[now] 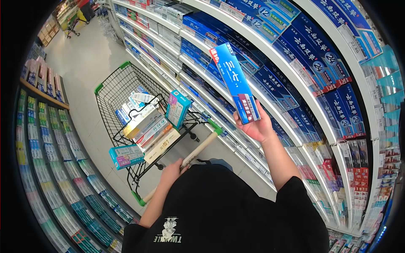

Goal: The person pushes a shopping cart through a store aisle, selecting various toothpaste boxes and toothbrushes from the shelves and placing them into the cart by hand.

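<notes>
Head view: blue box (pixel 236 86) slanted lengthwise up-left from right grip (pixel 259 127).
Right grip: grasped the box's lower end.
Left grip (pixel 171 172): clasped cart handle (pixel 205 147), farther from box.

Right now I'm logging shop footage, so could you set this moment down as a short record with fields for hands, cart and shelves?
left hand: on the cart's handle
right hand: holding a long blue box, raised before the right-hand shelves
cart: black wire, green corners, several boxes inside, a teal box among them
right-hand shelves: rows of mostly blue boxes, price labels on the edges
</notes>
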### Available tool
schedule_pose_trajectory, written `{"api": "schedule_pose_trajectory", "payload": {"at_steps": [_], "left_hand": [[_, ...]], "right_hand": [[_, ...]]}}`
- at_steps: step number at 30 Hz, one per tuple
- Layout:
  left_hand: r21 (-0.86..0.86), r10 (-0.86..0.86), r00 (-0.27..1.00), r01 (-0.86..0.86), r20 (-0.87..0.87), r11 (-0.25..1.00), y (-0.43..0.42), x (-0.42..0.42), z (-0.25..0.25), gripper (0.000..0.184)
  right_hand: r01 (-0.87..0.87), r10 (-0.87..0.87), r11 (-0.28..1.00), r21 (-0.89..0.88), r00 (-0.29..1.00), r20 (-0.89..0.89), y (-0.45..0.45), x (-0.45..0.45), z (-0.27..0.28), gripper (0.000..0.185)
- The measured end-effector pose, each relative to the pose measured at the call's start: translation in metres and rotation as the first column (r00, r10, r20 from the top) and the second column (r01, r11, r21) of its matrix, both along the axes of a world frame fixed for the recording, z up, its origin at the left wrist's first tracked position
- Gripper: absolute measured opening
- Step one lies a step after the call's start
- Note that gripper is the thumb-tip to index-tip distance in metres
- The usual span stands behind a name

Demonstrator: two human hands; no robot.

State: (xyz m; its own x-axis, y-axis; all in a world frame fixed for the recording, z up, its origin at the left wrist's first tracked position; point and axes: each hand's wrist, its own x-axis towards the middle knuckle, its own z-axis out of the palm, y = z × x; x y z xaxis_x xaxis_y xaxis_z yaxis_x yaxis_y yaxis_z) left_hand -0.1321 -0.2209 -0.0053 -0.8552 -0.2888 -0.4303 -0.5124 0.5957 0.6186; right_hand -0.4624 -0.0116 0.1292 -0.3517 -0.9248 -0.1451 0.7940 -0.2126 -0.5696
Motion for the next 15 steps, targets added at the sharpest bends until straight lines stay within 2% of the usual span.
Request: {"api": "schedule_pose_trajectory", "payload": {"at_steps": [3, 4, 7, 11, 14, 15], "left_hand": [[0.008, 0.009, 1.0, -0.009, 0.011, 1.0, 0.0, -0.001, 0.001, 0.041], [0.0, 0.009, 1.0, -0.009, 0.007, 1.0, 0.0, -0.002, 0.001, 0.041], [-0.005, 0.011, 1.0, -0.011, 0.006, 1.0, 0.003, -0.001, 0.002, 0.039], [0.013, 0.018, 0.999, -0.018, 0.027, 1.0, 0.002, -0.002, 0.007, 0.037], [0.011, 0.018, 1.0, -0.018, 0.011, 1.0, 0.0, -0.004, 0.006, 0.038], [0.011, 0.016, 1.0, -0.016, -0.007, 1.0, 0.0, -0.003, 0.006, 0.038]], "right_hand": [[0.021, -0.016, 0.978, -0.206, 1.0, 0.026, 0.004, 0.015, -0.01, 0.089], [0.016, -0.021, 0.97, -0.243, 1.0, -0.018, 0.005, 0.018, -0.014, 0.101], [-0.029, -0.018, 0.979, -0.203, 0.974, -0.228, 0.009, 0.027, -0.011, 0.106], [0.036, -0.044, 0.998, -0.051, 0.986, -0.162, 0.01, 0.04, 0.006, 0.095], [0.086, -0.086, 0.996, -0.001, 0.994, 0.067, 0.007, 0.051, 0.017, 0.088], [0.094, -0.094, 0.996, 0.01, 0.996, 0.002, 0.007, 0.048, 0.014, 0.088]]}}
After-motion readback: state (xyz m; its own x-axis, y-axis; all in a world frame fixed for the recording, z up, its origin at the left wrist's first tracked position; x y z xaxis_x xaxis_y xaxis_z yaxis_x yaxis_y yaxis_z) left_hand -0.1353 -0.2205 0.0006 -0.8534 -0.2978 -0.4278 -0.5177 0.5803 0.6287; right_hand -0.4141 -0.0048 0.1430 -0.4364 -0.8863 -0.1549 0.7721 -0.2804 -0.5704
